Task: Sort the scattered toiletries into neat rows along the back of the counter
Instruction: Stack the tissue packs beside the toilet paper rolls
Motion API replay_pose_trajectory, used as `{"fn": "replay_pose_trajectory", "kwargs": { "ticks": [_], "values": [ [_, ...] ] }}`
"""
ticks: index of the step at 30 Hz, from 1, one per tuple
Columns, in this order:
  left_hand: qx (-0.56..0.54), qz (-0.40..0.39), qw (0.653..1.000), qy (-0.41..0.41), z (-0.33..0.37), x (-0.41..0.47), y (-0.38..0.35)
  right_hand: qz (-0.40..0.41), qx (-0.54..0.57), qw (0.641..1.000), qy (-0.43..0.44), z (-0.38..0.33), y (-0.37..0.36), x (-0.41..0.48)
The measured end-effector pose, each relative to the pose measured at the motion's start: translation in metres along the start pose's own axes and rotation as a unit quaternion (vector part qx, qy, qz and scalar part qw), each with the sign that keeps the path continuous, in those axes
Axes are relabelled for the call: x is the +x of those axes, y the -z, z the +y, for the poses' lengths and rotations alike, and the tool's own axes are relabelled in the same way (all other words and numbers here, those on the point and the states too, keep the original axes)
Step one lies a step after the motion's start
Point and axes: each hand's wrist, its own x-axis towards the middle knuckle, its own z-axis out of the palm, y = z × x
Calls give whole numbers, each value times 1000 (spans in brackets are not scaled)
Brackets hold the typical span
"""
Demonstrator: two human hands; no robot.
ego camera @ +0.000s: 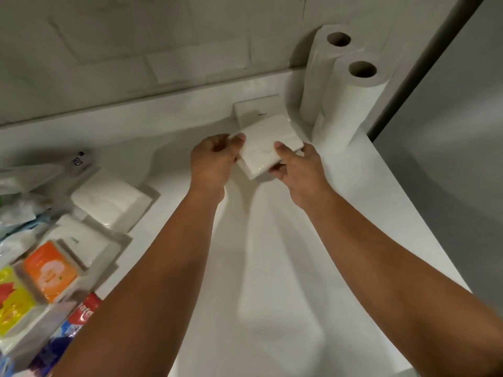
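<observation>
Plastic-wrapped toiletries lie in a loose heap at the far left of the white counter (285, 268): a yellow tissue pack (13, 303), an orange tissue pack (50, 270), a red-and-blue toothpaste tube (83, 312), and two white napkin packs (109, 198) still unsorted. Moving right, the left hand (211, 163) pinches the near-left edge of a white tissue pack (268, 149), thumb on top and fingers curled beneath. The right hand (300, 165) clamps the same pack from its right side, thumb pressing the top face. Between them the pack is tilted, held just in front of another white pack (253, 111) that already lies flat by the back wall. Further right, two paper towel rolls (345, 91) stand upright in the corner. The step in hand looks like placing this pack at the start of a row. Next it likely needs lowering flat and squaring beside its neighbour before both hands let go.
</observation>
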Motion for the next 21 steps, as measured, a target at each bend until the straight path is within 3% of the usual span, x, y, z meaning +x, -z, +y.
{"fn": "replay_pose_trajectory", "kwargs": {
  "ticks": [3, 13, 21],
  "values": [
    [-23, 20, 999, -30, 2, 10, -18, 13, 9, 1000, -7, -7, 3, 17],
    [145, 58, 976, -150, 13, 75, -58, 23, -105, 994, 0, -43, -17, 68],
    [96, 99, 987, -77, 3, 116, -74, 22, -204, 979, 5, -54, -21, 99]
  ]
}}
